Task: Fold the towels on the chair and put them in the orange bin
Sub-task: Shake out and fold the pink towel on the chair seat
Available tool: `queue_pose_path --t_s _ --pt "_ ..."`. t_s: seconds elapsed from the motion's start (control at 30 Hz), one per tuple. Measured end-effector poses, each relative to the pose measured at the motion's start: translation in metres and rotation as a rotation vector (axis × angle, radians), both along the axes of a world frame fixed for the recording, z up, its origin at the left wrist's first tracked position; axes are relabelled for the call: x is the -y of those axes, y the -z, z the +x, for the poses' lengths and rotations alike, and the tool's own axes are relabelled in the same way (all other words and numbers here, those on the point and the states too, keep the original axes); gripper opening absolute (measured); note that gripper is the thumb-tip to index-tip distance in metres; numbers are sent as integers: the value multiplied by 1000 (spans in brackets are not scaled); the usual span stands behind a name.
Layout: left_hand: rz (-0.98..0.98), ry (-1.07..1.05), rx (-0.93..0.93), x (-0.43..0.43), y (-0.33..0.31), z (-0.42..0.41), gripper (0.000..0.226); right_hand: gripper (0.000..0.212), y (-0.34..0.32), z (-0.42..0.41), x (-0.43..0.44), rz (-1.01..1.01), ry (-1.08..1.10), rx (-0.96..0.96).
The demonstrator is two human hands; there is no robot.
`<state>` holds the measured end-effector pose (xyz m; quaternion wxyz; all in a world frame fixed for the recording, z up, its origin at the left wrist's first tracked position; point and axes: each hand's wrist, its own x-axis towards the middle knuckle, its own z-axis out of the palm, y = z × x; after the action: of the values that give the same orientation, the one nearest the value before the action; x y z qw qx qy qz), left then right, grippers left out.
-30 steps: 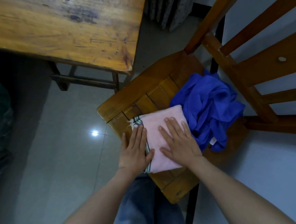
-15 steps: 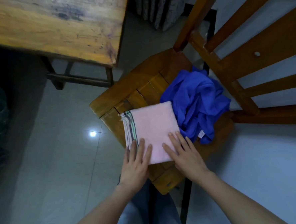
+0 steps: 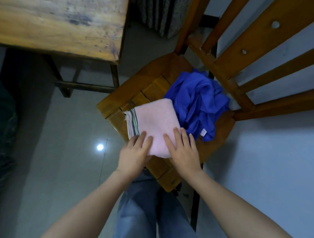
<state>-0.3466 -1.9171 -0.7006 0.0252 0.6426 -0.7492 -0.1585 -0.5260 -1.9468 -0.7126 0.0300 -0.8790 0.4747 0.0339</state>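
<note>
**A:** What's in front of you, big things first?

**B:** A wooden table (image 3: pixel 54 24) up to my left, with none of my things on it. Beside it is the chair (image 3: pixel 150 77), and both towels lie on its seat. The blue towel (image 3: pixel 197 101) is a crumpled heap at the back, against the backrest and not yet folded. The pink towel (image 3: pixel 154 119) is a neat folded square at the front of the seat, and its far right edge touches the blue one.

**A:** And your hands?

**B:** A second ago both lay flat on the middle of the pink towel, smoothing it. Since then I've drawn them back toward me. Now my left grip (image 3: pixel 134 153) rests on the near left corner and my right grip (image 3: pixel 184 150) on the near right edge. The fingers of both are straight on top of the cloth, not curled round it. I can't tell whether either thumb has slipped under the edge.

**A:** So what does that mean for the job?

**B:** I'd say the folding of this one is finished and I'm set at its near edge to lift it. I'd need to get my fingers beneath it and keep the layers together, or the fold may fall open.

**A:** Where's the orange bin?

**B:** Out of view. The pink towel has yet to go in, and the blue one has yet to be folded.
</note>
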Motion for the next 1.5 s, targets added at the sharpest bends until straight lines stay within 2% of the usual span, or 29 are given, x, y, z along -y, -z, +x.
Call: queue_pose_path --t_s 0.13,0.2,0.23,0.33,0.5,0.73,0.83,0.97,1.13,1.27,1.33,1.4,1.43,1.5 --pt "-38 -5 -3 7 -38 6 77 30 -38 6 12 -49 -30 165" --pt "-83 2 -20 9 -68 9 79 22 -71 5 20 -77 -91 238" --pt "-108 11 -24 10 -85 9 79 22 -91 3 25 -89 -118 253" --pt "-193 39 -31 17 -124 6 80 42 -140 -2 38 -84 -143 238" --pt "-333 71 -26 30 -191 12 81 41 -234 -15 54 -199 -212 154" --pt "-728 152 -34 81 -313 25 43 51 -355 -18 89 -475 -264 183" --pt "-872 192 26 97 -361 38 25 54 -401 -11 105 -592 -308 196" --pt "-1004 232 109 105 -416 60 25 55 -452 7 119 -730 -388 239" --pt "-1104 168 242 88 -458 91 27 55 -486 40 128 -840 -519 327" --pt "-1114 56 348 44 -460 114 30 50 -487 75 118 -900 -693 417" --pt "-1121 -36 394 13 -455 126 33 43 -483 98 107 -905 -771 466" --pt "-1083 -121 398 -16 -449 132 49 33 -473 117 99 -893 -841 524" --pt "-1056 -171 419 -33 -446 135 56 31 -470 127 93 -859 -892 548" --pt "-1019 -270 477 -64 -443 140 55 35 -466 149 80 -806 -981 566"
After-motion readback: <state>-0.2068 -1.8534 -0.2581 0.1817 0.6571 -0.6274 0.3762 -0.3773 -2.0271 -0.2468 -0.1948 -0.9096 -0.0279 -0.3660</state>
